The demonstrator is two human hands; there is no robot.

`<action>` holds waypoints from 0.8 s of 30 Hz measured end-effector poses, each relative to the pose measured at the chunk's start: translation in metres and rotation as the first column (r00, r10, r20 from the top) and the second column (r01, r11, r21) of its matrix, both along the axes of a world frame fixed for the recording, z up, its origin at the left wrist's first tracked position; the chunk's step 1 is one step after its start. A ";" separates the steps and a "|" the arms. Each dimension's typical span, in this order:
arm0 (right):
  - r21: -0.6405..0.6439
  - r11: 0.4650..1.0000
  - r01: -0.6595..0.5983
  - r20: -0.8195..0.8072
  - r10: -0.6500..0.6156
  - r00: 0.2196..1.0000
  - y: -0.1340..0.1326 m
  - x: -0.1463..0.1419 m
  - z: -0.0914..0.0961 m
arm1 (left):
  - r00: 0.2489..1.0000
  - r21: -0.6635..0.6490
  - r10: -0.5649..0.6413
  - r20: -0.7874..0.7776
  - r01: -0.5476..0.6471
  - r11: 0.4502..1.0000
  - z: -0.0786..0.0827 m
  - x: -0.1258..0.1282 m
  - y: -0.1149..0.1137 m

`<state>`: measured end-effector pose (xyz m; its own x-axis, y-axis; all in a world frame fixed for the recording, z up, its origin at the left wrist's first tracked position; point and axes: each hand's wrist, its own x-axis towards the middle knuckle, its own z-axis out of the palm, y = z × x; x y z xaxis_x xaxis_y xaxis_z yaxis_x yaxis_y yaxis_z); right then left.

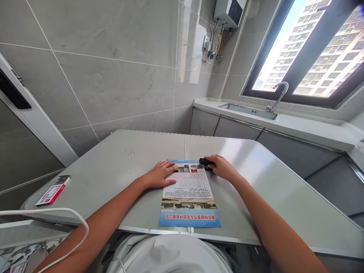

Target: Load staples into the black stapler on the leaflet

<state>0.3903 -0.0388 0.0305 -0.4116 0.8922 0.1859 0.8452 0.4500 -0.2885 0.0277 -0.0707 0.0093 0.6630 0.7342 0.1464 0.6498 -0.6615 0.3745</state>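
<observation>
A printed flyer (187,189) with blue bands and upside-down Chinese text lies on the folding table in front of me. My left hand (162,175) rests on its upper left edge, fingers spread and palm down. At the flyer's far right corner, my right hand (220,165) grips a black stapler (205,162), with its nose over the sheet's edge. The stapler's rear is hidden under my fingers. Whether the corner sits between its jaws I cannot tell.
Small dark bits (130,152) lie scattered on the table (96,182). A red and white packet (54,190) is near the left edge. A white cable (82,223) crosses my left forearm. Beyond the table stand a counter (313,129) with a sink and a tap (280,96).
</observation>
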 end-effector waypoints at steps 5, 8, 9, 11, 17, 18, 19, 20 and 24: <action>-0.023 1.000 0.021 0.001 -0.021 1.000 0.001 -0.002 0.000 | 1.000 -0.005 0.002 -0.022 -0.002 1.000 0.004 0.002 -0.002; -0.019 1.000 0.011 0.001 -0.011 1.000 0.000 -0.002 0.000 | 1.000 0.002 0.006 -0.024 -0.006 1.000 0.005 0.002 -0.003; -0.016 1.000 0.001 0.002 -0.001 1.000 0.000 -0.001 0.001 | 1.000 0.005 0.006 -0.027 -0.006 1.000 0.005 0.002 -0.003; -0.009 1.000 -0.025 0.008 0.026 1.000 0.000 0.000 0.001 | 0.999 0.004 0.006 -0.041 -0.006 1.000 0.006 0.002 -0.004; 0.006 0.997 -0.079 0.069 0.079 0.995 -0.002 0.001 0.001 | 1.000 0.005 0.007 -0.031 -0.007 1.000 0.005 0.003 -0.003; 0.008 0.997 -0.078 0.080 0.077 0.994 -0.002 0.001 0.001 | 1.000 0.006 0.005 -0.027 -0.005 1.000 0.005 0.003 -0.003; 0.007 0.997 -0.077 0.090 0.076 0.993 -0.002 0.001 0.001 | 1.000 0.005 0.005 -0.029 -0.004 1.000 0.005 0.002 -0.003; 0.006 0.997 -0.076 0.098 0.075 0.992 -0.002 0.001 0.001 | 0.999 0.003 0.005 -0.036 -0.005 1.000 0.005 0.002 -0.003; -0.001 0.997 -0.075 0.111 0.075 0.991 -0.002 0.000 0.002 | 0.998 -0.006 0.008 -0.060 -0.009 1.000 0.005 0.002 -0.004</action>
